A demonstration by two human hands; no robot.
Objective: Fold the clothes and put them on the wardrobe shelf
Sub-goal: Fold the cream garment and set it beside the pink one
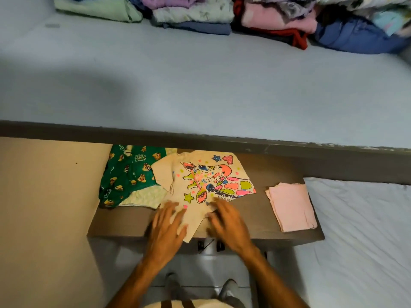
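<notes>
You are pressing both grips, left hand and right hand, wide and flat at the shirt's six o'clock edge, smoothing it for folding.

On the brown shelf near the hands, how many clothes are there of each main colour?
Green, chipmunk print: 1
Cream, giraffe print, both hands flat on it: 1
Pale green, mostly covered: 1
Pink, folded: 1
Total: 4

A brown table stands between a beige wall and a white-sheeted mattress.
</notes>
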